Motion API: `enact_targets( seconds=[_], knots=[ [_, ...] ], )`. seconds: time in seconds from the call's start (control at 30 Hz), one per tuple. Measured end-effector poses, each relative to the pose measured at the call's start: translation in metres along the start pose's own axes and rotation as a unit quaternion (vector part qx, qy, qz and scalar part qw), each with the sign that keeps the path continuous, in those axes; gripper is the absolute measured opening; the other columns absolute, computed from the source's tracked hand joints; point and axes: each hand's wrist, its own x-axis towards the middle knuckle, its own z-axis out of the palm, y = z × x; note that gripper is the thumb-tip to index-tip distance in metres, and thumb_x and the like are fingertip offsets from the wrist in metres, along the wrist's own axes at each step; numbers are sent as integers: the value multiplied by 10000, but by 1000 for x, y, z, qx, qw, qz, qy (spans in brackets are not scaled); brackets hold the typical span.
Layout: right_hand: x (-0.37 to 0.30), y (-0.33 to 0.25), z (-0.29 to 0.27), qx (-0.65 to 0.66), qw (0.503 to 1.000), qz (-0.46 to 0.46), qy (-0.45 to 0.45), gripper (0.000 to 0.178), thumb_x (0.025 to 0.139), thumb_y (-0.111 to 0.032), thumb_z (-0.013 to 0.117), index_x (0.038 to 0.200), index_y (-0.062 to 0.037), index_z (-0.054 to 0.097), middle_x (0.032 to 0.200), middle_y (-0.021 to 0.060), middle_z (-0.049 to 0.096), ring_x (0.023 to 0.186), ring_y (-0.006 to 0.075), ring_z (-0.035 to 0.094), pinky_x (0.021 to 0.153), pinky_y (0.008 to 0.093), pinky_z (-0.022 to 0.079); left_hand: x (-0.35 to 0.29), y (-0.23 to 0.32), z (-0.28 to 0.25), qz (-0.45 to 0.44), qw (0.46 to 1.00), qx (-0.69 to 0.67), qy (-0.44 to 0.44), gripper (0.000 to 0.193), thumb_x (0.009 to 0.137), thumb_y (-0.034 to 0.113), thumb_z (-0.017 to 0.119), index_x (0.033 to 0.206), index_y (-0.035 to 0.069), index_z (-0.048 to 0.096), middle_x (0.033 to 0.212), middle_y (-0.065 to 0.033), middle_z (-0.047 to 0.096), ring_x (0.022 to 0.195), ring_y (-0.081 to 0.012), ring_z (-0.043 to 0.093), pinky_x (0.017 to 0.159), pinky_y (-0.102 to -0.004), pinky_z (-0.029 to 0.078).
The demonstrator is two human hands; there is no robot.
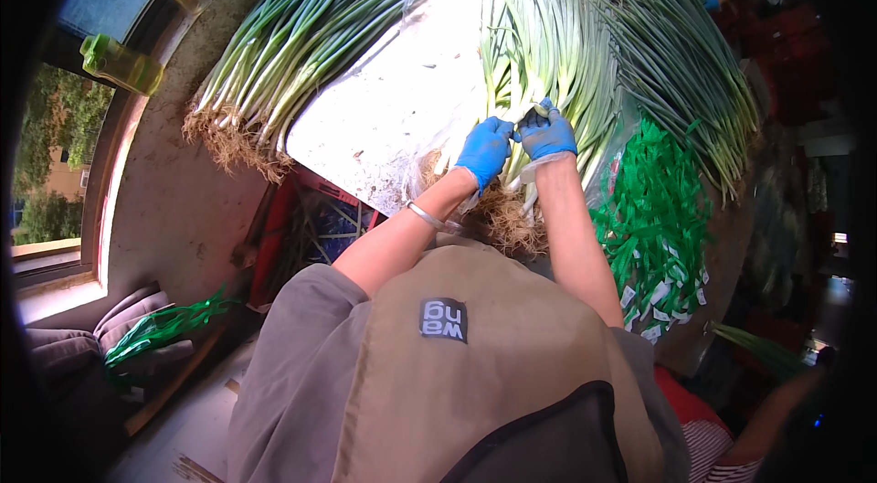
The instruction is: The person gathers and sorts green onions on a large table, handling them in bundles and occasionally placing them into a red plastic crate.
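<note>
Both my hands wear blue gloves and meet over a heap of green onions [557, 44] in the middle of the table. My right hand [546, 134] is closed, and a pale yellow-green piece of green onion shows at its fingertips. Close beside it, my left hand [484, 152] is closed too, its fingertips pinched near the right hand's; what they grip is hidden. White stems and brown, tangled roots [512, 220] lie below my hands toward my body. A clear plastic sheet [429, 163] shows by the left hand.
More green onions lie at the left [306, 44] and at the right [681, 63]. Green ribbon ties [653, 218] with white tags hang near my right forearm. A green-lidded bottle [123, 64] stands by the window. Other people work at the far right and lower right.
</note>
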Motion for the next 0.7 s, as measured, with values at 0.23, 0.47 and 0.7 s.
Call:
enact_targets(
  seconds=[0.23, 0.47, 0.7],
  knots=[
    [24, -22, -4, -13, 999, 5, -52, 201, 928, -213, 369, 948, -80, 519, 564, -41, 317, 478, 85, 307, 475, 221, 292, 4, -17, 20, 93, 990, 96, 44, 276, 875, 231, 432, 837, -6, 569, 742, -167, 589, 666, -258, 538, 654, -339, 426],
    [40, -36, 17, -182, 969, -66, -154, 302, 912, -261, 395, 1072, -24, 492, 508, -36, 272, 397, 108, 239, 397, 267, 228, 8, -13, 33, 157, 979, 127, 39, 310, 885, 268, 419, 819, -2, 557, 747, -194, 564, 700, -300, 521, 674, -353, 416],
    [75, -157, 32, -247, 949, -179, -77, 288, 901, -246, 408, 1071, -53, 538, 526, -45, 309, 393, 96, 228, 396, 252, 210, -1, 6, -44, 80, 992, 71, 72, 317, 889, 269, 435, 751, 26, 584, 589, -52, 505, 552, -127, 460, 551, -274, 399]
  ],
)
